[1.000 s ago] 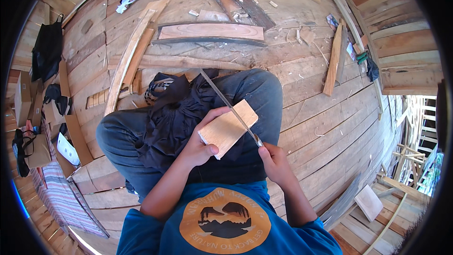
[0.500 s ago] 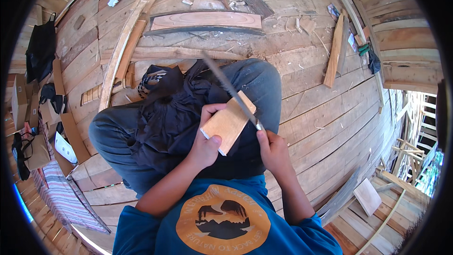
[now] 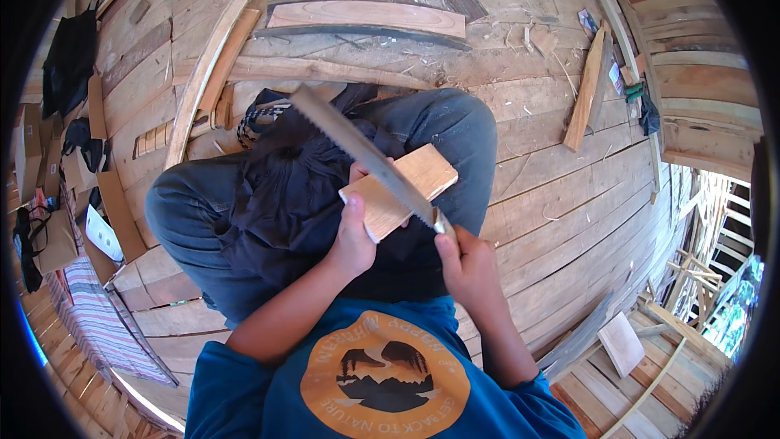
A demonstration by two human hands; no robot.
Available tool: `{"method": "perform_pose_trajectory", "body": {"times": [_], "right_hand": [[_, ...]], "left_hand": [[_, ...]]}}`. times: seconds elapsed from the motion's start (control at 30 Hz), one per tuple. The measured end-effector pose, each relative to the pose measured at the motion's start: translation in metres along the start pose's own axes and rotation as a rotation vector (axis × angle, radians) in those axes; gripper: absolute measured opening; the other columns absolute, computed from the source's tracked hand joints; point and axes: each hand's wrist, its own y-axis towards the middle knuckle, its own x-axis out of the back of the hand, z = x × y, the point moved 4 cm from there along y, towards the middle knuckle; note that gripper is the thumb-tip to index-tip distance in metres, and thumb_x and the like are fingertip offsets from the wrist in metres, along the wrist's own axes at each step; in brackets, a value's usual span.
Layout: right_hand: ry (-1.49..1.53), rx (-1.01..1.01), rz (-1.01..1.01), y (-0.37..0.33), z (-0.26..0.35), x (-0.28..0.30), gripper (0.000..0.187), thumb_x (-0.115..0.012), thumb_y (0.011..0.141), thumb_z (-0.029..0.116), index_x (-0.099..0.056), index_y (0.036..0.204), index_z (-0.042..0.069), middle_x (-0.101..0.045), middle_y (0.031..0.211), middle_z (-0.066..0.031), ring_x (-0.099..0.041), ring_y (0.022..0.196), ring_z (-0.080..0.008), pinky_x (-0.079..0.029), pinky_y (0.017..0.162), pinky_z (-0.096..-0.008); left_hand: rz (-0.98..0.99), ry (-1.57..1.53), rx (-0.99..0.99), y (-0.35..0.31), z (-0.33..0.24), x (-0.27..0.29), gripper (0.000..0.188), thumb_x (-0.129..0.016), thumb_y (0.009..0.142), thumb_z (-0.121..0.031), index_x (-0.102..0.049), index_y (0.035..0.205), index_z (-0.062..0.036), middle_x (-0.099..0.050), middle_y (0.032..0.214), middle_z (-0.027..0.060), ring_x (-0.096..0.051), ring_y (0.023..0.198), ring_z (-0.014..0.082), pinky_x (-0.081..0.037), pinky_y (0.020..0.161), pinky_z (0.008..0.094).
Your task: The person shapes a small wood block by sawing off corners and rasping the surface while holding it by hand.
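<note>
Over lap: left hand (image 3: 353, 236) gripped wood block (image 3: 398, 191); right hand (image 3: 467, 264) gripped saw (image 3: 361, 154), blade pushed further toward eleven o'clock, cut progressing.

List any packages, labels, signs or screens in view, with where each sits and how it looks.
Round print on shirt: chest of the blue T-shirt, bottom centre; orange disc with a dark picture and ring of lettering.
Cardboard boxes: far left edge on the plank floor; brown, rectangular.
White sheet: left, leaning beside the boxes; white, with small dark marks.
Small packet: upper right on the planks; too small to make out.
No screens.
</note>
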Motion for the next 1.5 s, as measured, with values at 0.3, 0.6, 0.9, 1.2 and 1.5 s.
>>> {"method": "perform_pose_trajectory", "body": {"times": [0.3,0.6,0.9,1.2,1.5], "right_hand": [[-0.011,-0.079,-0.016,0.005,-0.023,0.004,0.046,-0.056,0.093,0.041,-0.058,0.075,-0.001,-0.053,0.057,-0.0245,-0.058,0.06,-0.0461,-0.043,0.051,-0.0471],[-0.106,-0.069,0.001,0.009,-0.022,0.007,0.049,-0.056,0.092,0.045,-0.059,0.075,-0.001,-0.054,0.059,-0.0256,-0.058,0.062,-0.0466,-0.044,0.053,-0.0492],[-0.174,-0.083,-0.031,0.011,-0.023,0.011,0.051,-0.055,0.092,0.046,-0.059,0.076,-0.002,-0.056,0.06,-0.0259,-0.059,0.062,-0.0457,-0.045,0.054,-0.0495],[-0.155,-0.109,-0.021,0.014,-0.021,0.011,0.05,-0.057,0.092,0.047,-0.058,0.075,-0.001,-0.054,0.059,-0.0258,-0.059,0.061,-0.0455,-0.044,0.053,-0.0489],[-0.187,-0.066,-0.033,0.014,-0.015,0.012,0.051,-0.057,0.092,0.046,-0.06,0.078,-0.003,-0.054,0.057,-0.0249,-0.059,0.059,-0.0447,-0.044,0.052,-0.0486]], "left_hand": [[0.068,-0.002,-0.085,-0.002,0.005,-0.004,0.075,-0.042,0.087,-0.07,-0.035,0.128,-0.0075,-0.053,0.111,0.0126,-0.06,0.093,0.0201,-0.051,0.073,0.031],[0.144,-0.154,-0.074,0.001,0.005,0.001,0.07,-0.043,0.09,-0.064,-0.034,0.129,-0.0061,-0.051,0.116,0.013,-0.059,0.101,0.0196,-0.051,0.082,0.0303],[0.129,-0.144,-0.043,-0.001,0.004,0.002,0.07,-0.044,0.091,-0.062,-0.029,0.131,-0.0058,-0.048,0.12,0.0131,-0.054,0.111,0.0198,-0.044,0.095,0.0328],[0.033,0.024,-0.065,-0.002,0.001,-0.006,0.084,-0.039,0.083,-0.078,-0.037,0.126,-0.006,-0.052,0.114,0.0125,-0.058,0.097,0.0213,-0.049,0.074,0.0324],[0.059,0.007,-0.038,-0.003,0.002,-0.002,0.089,-0.037,0.083,-0.079,-0.03,0.133,-0.0051,-0.049,0.122,0.0136,-0.057,0.108,0.0231,-0.05,0.085,0.0344]]}}
